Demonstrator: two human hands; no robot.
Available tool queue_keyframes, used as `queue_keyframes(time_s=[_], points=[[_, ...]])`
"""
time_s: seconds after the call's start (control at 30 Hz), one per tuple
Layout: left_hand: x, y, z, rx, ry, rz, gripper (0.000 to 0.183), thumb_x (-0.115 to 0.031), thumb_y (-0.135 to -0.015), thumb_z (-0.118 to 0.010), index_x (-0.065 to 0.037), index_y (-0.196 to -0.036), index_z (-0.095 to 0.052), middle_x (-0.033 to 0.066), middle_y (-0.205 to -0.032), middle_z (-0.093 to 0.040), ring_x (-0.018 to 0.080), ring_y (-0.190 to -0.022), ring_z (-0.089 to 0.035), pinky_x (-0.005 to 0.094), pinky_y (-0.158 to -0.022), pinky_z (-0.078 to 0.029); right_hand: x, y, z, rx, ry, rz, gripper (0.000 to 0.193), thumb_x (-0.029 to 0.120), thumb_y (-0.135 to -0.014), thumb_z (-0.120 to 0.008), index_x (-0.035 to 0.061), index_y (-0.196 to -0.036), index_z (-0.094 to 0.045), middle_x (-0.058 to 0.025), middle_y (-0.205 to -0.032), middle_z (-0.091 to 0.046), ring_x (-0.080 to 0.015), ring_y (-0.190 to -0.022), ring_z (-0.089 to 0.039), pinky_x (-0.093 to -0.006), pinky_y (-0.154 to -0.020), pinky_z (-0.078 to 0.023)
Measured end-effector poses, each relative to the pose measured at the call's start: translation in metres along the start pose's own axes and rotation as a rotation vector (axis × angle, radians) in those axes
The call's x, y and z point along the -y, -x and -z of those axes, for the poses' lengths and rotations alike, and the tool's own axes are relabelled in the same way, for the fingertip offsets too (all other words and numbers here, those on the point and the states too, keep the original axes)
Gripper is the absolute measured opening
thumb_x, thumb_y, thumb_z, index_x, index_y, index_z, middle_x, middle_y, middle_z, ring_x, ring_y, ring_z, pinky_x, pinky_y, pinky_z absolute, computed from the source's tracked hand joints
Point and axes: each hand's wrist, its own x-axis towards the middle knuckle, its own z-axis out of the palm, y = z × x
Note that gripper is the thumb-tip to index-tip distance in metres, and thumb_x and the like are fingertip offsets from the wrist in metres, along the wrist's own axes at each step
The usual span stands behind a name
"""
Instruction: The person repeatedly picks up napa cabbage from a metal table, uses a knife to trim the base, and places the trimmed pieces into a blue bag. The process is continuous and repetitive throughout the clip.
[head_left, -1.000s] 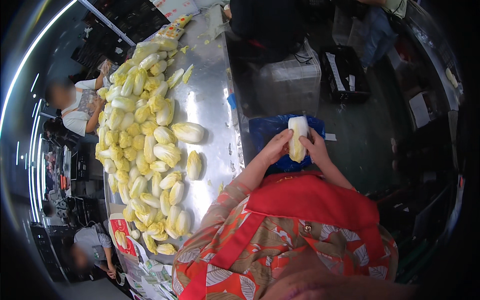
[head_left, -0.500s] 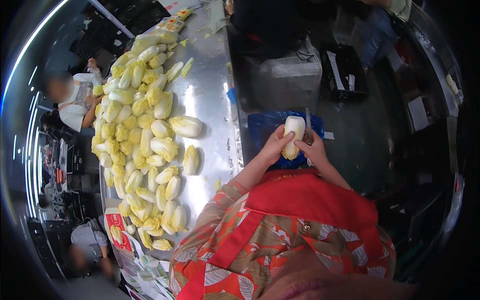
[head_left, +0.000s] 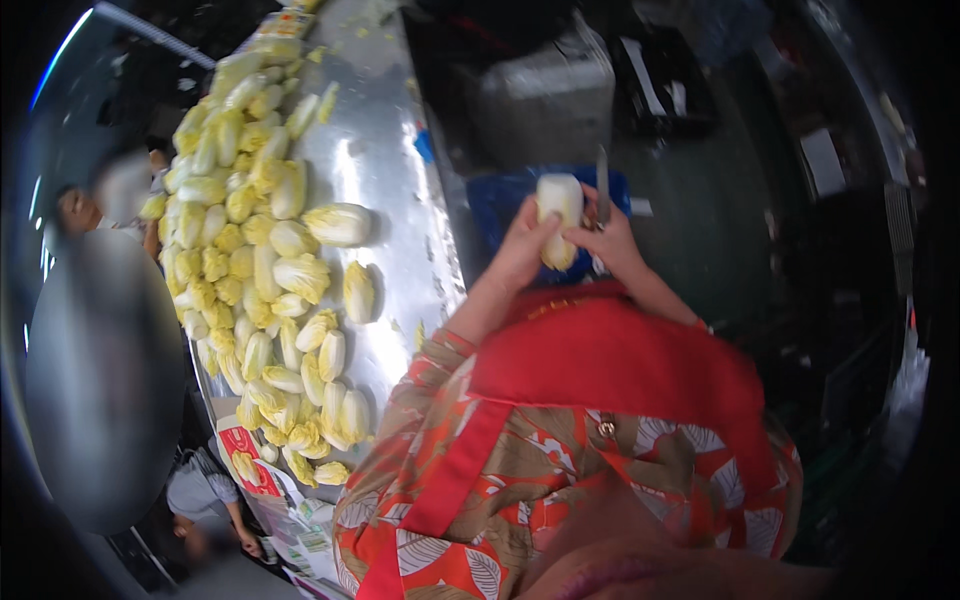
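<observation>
Left hand [head_left: 525,243] wrapped around cabbage [head_left: 559,198], right hand [head_left: 615,243] gripping knife [head_left: 602,178], red apron [head_left: 615,360] (yellow lettering [head_left: 566,308], blurred)

Free passage along the right of the steel table [head_left: 375,150] — cabbage heap [head_left: 265,270] in the way at left

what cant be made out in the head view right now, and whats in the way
All in the head view:
Knife handle: mostly covered by the right hand.
Held cabbage, underside: turned away, and the left hand covers part of its side.
Blue plastic, inside: blocked by the cabbage and hands.
Cabbage pile, bottom layer: buried under the top ones.
Large grey shape at left: too blurred to identify.
</observation>
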Motion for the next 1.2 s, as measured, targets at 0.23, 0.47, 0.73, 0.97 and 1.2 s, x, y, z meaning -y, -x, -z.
queue_keyframes(time_s=[0.23,0.47,0.73,0.97,1.2], points=[[-0.003,0.003,-0.010,-0.107,-0.055,-0.030,0.045,-0.014,-0.088,-0.063,-0.004,-0.127,-0.041,0.0082,-0.116,-0.056,0.0167,-0.106,-0.055,0.0308,-0.091,-0.045,0.014,0.005,-0.005,0.070,-0.139,-0.065,0.075,0.015,-0.071,-0.079,0.0030,-0.136,-0.043,0.0003,-0.085,-0.054,-0.0046,-0.062,-0.049,-0.0185,-0.050,-0.039],[-0.012,-0.005,0.032,-0.282,0.006,-0.026,0.043,-0.028,-0.095,-0.052,-0.004,-0.130,-0.044,0.0107,-0.119,-0.057,0.0209,-0.106,-0.057,0.0346,-0.092,-0.046,0.008,-0.002,0.010,-0.002,0.100,-0.050,0.073,0.012,-0.070,-0.078,0.0028,-0.134,-0.045,-0.0052,-0.110,-0.060,-0.0127,-0.096,-0.056,-0.0270,-0.086,-0.045],[-0.022,0.008,0.023,-0.148,-0.055,0.113,0.056,-0.044,-0.094,-0.049,-0.007,-0.135,-0.040,0.0123,-0.119,-0.055,0.0247,-0.104,-0.057,0.0396,-0.085,-0.050,0.024,-0.010,0.004,0.067,-0.010,-0.252,0.051,0.021,-0.081,-0.071,-0.0001,-0.125,-0.055,-0.0067,-0.092,-0.062,-0.0090,-0.065,-0.057,-0.0210,-0.056,-0.046],[-0.028,0.010,-0.006,-0.117,-0.383,-0.104,0.048,-0.035,-0.097,-0.045,-0.007,-0.136,-0.040,0.0099,-0.119,-0.054,0.0179,-0.102,-0.055,0.0297,-0.087,-0.046,0.045,-0.005,-0.013,0.108,-0.181,-0.138,0.046,0.011,-0.080,-0.068,-0.0008,-0.122,-0.055,-0.0053,-0.082,-0.062,-0.0054,-0.055,-0.052,-0.0181,-0.045,-0.039],[-0.024,0.010,-0.003,-0.122,-0.475,-0.124,0.051,-0.042,-0.100,-0.034,-0.004,-0.134,-0.040,0.0119,-0.116,-0.056,0.0186,-0.104,-0.056,0.0295,-0.089,-0.045,0.042,-0.002,-0.014,0.124,-0.067,-0.078,0.055,0.011,-0.074,-0.074,-0.0002,-0.122,-0.050,-0.0064,-0.091,-0.060,-0.0061,-0.059,-0.053,-0.0184,-0.046,-0.039]])
